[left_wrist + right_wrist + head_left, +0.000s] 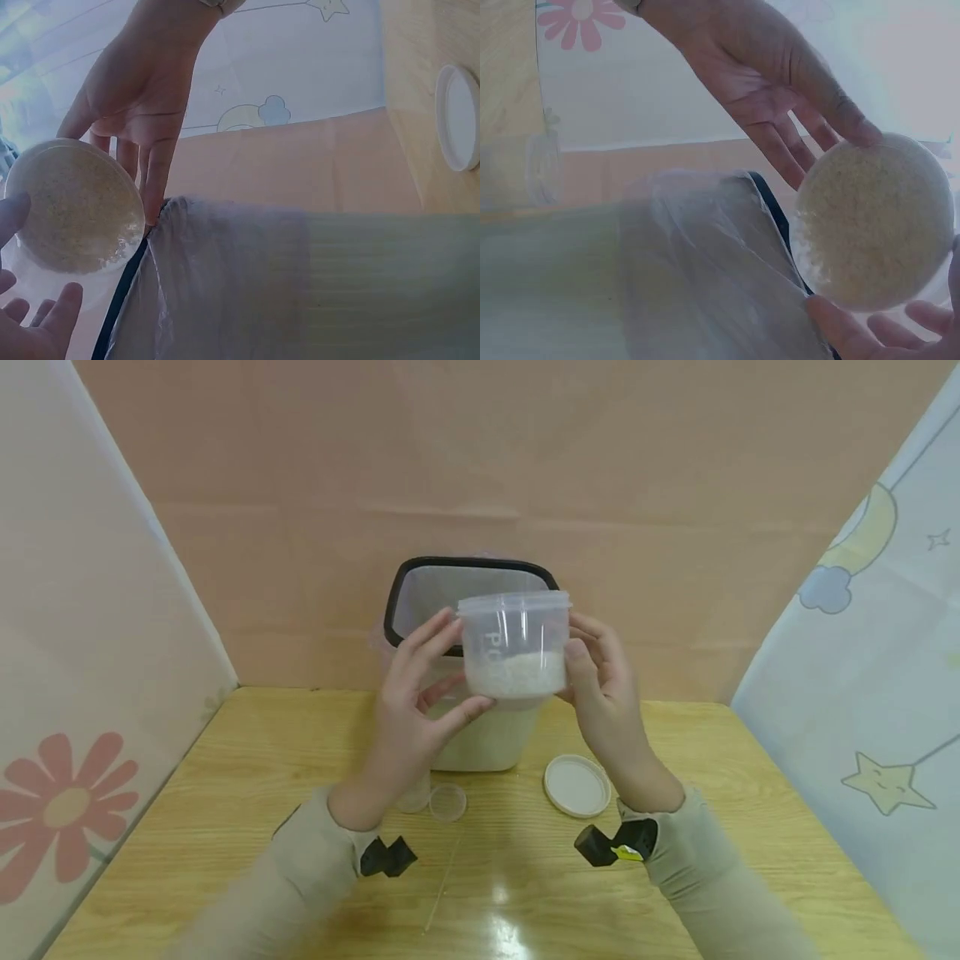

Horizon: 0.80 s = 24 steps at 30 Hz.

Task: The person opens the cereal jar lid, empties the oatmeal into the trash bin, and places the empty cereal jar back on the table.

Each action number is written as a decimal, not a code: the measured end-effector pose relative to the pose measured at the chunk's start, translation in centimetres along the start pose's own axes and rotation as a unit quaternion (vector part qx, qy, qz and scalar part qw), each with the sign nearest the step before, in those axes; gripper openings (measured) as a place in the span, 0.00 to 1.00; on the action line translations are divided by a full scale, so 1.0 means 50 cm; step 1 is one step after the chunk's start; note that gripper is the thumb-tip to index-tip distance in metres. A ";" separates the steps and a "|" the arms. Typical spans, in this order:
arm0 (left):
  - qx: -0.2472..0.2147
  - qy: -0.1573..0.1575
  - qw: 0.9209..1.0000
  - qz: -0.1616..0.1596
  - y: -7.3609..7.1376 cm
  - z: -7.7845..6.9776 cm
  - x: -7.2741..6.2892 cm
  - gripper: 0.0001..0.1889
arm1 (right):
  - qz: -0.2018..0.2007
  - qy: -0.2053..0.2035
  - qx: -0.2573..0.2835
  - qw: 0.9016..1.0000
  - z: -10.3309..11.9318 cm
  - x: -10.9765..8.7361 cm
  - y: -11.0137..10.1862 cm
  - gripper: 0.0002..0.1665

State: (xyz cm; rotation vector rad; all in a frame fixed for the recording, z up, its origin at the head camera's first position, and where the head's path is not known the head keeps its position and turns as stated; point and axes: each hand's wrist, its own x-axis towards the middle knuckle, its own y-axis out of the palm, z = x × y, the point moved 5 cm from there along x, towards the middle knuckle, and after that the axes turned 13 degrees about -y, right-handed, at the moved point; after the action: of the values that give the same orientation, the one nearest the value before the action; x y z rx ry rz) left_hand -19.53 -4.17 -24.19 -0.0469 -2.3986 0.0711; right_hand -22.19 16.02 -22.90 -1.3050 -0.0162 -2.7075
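Note:
A clear plastic tub (pixel 513 639) is held up between both hands, tilted a little, in front of the bin's mouth. Pale, rice-like grains fill its lower part, and its top has no lid on. My left hand (pixel 411 702) grips it from the left, thumb near the base and fingers at the upper side. On the opposite side my right hand (pixel 606 693) holds it with the thumb on the front wall. Both wrist views show the grains through the round bottom of the tub. Behind it stands a bin (pixel 480 739) with a black rim and a thin plastic bag liner (pixel 697 232).
A round white lid (pixel 577 787) lies on the wooden table (pixel 675 877), right of the bin. By my left wrist are a small clear lid (pixel 448 802) and a partly hidden small container (pixel 415 797). A thin clear stick (pixel 441 893) lies nearer me. Cloth walls enclose the table.

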 end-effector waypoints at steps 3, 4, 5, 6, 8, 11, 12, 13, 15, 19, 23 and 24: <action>0.000 -0.033 0.999 -0.005 -0.011 -0.002 0.022 0.36 | 0.009 0.015 -0.008 1.000 0.000 0.022 0.005 0.26; -0.004 -0.043 0.999 -0.004 -0.015 -0.002 0.030 0.34 | 0.011 0.016 -0.007 1.000 0.001 0.029 0.006 0.26; -0.007 -0.053 0.999 -0.004 -0.018 -0.003 0.039 0.33 | 0.013 0.015 -0.006 1.000 0.002 0.035 0.006 0.26; -0.009 -0.060 0.998 -0.004 -0.021 -0.004 0.047 0.32 | 0.017 0.013 -0.005 1.000 0.004 0.041 0.007 0.27; -0.008 -0.069 0.998 -0.005 -0.028 -0.006 0.064 0.31 | 0.022 0.005 0.000 1.000 0.007 0.052 0.007 0.27; 0.008 -0.078 0.997 -0.011 -0.036 -0.006 0.086 0.30 | 0.034 0.002 0.001 0.999 0.007 0.066 0.008 0.31; 0.013 -0.081 0.997 -0.010 -0.038 -0.005 0.091 0.29 | 0.037 0.006 -0.003 0.999 0.006 0.070 0.008 0.31; 0.015 -0.087 0.996 -0.009 -0.040 -0.004 0.095 0.29 | 0.040 0.010 -0.008 0.999 0.004 0.074 0.008 0.32; 0.015 -0.097 0.995 -0.001 -0.042 0.000 0.104 0.29 | 0.047 0.020 -0.021 0.998 -0.001 0.083 0.007 0.32; 0.016 -0.110 0.994 0.016 -0.050 0.005 0.120 0.30 | 0.053 0.035 -0.035 0.997 -0.008 0.105 0.004 0.30; 0.025 -0.135 0.990 0.024 -0.064 0.008 0.137 0.30 | 0.059 0.055 -0.050 0.996 -0.012 0.131 0.007 0.28; 0.022 -0.144 0.989 0.027 -0.067 0.009 0.142 0.30 | 0.061 0.063 -0.054 0.995 -0.013 0.137 0.009 0.28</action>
State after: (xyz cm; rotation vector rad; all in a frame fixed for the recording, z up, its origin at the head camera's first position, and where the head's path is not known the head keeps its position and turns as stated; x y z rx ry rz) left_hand -25.08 -7.18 -19.52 -0.0864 -2.6836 0.1667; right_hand -26.86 14.75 -18.00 -1.1191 0.2188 -2.7136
